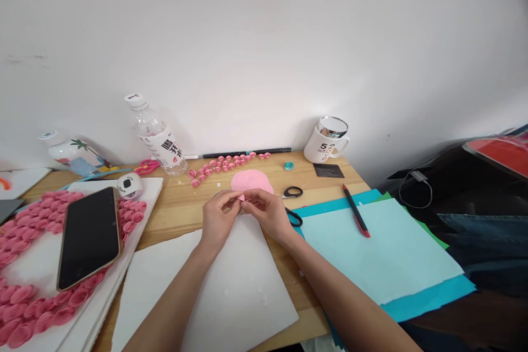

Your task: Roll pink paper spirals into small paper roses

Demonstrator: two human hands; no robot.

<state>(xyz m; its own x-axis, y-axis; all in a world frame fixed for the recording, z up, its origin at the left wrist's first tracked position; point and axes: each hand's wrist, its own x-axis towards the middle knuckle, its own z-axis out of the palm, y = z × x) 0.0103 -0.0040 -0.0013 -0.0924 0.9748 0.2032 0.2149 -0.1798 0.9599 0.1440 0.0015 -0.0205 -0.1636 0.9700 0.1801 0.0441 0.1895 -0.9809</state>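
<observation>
Above the far end of a white board (pixel 231 286), my left hand (pixel 220 217) and my right hand (pixel 266 212) meet, fingertips pinched together on a small piece of pink paper (pixel 241 197). Most of that piece is hidden by my fingers. Just beyond them lies a fanned stack of pink paper circles (pixel 251 179). Black-handled scissors (pixel 293 192) rest to the right of my right hand, partly covered by it. Small rolled pink paper flowers (pixel 225 162) stand in rows behind the circles, with one teal paper roll (pixel 289 165) to their right.
At left, a phone (pixel 88 236) lies on a board covered with pink paper flowers (pixel 25 308). A water bottle (pixel 159 137) and a white mug (pixel 325 140) stand near the wall. On the right, a black-and-red pen (pixel 355 210) lies on pale blue paper sheets (pixel 383 258).
</observation>
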